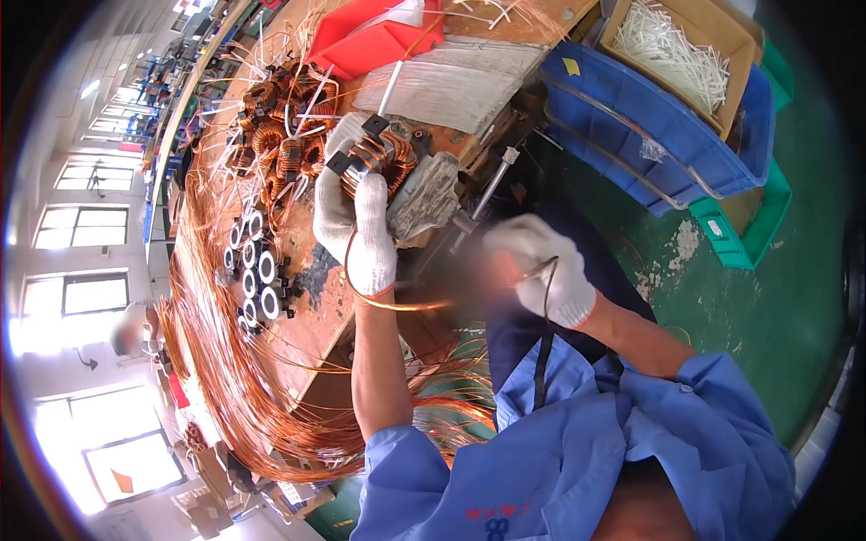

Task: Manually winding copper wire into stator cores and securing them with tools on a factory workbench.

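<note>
My left hand (365, 221), in a white knit glove, is closed around a ring-shaped copper coil (394, 164) with black blocks on its rim. A white sleeve (390, 88) covers a wire end rising from the coil. Copper wire (397, 307) bends beneath my left wrist and runs right toward my right hand (546, 270). That hand, also gloved, has its fingers curled together on the wire, over my lap; a blurred patch hides part of the stretch between. Beside the coil is a worn, whitish wrapped block (426, 200) at the bench edge.
Finished coils (280, 149) are heaped on the bench (329, 311), with white rings (251, 281) nearer. Long copper wires (234, 410) drape off its left side. A red bin (361, 41) sits at the back; a blue crate (622, 126) holding a carton of white tubes (672, 59) stands right.
</note>
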Demonstrator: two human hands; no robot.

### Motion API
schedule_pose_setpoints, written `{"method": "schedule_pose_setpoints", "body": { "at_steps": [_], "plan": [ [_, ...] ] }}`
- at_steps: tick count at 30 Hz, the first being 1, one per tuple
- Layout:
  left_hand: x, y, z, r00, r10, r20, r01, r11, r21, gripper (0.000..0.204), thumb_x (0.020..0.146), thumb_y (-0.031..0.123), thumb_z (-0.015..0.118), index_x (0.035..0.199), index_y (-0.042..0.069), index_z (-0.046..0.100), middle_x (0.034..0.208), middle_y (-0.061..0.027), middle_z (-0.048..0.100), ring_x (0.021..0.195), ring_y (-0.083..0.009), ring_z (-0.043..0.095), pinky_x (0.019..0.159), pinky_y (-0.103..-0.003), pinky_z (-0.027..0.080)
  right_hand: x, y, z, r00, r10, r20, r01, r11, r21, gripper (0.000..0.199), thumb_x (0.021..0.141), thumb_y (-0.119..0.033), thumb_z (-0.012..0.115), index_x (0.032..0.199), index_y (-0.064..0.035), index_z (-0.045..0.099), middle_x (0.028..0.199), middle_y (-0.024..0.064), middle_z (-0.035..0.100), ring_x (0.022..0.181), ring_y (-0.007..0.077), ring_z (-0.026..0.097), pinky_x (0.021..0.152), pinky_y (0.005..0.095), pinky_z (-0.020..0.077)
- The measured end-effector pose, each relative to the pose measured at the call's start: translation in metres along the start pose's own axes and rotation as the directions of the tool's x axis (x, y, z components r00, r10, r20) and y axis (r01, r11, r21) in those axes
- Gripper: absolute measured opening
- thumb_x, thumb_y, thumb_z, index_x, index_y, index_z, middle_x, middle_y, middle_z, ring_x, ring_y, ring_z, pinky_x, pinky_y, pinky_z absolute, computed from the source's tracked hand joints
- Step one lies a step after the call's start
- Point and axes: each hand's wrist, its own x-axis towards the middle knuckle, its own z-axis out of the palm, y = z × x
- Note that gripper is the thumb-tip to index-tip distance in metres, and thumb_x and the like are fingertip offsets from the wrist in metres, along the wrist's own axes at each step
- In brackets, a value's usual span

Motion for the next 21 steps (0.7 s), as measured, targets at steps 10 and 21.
{"method": "schedule_pose_setpoints", "body": {
  "at_steps": [10,21],
  "plan": [
    [-0.003,-0.010,-0.003,0.991,0.113,-0.074,-0.106,0.990,0.090,0.033,0.101,0.005,0.068,0.132,-0.004,0.062,0.122,-0.0076,0.067,0.109,-0.0139,0.061,0.102,-0.031,0.048,0.012,0.036,-0.005,0.875,0.163,0.456,0.131,0.827,-0.546,0.020,0.091,0.010,0.063,0.110,0.0030,0.069,0.139,0.0212,0.065,0.120,0.0332,0.073,0.078,0.0336,0.0593],
    [-0.001,-0.018,-0.017,0.988,0.155,-0.010,-0.152,0.979,0.133,0.040,0.102,0.006,0.065,0.139,-0.007,0.059,0.130,-0.0138,0.068,0.114,-0.0172,0.065,0.102,-0.032,0.052,0.072,-0.042,0.021,0.783,-0.282,0.555,0.611,0.516,-0.600,0.037,0.086,-0.021,0.080,0.121,-0.0079,0.075,0.118,0.0061,0.073,0.088,0.0244,0.076,0.067,0.0363,0.0618]
  ]
}}
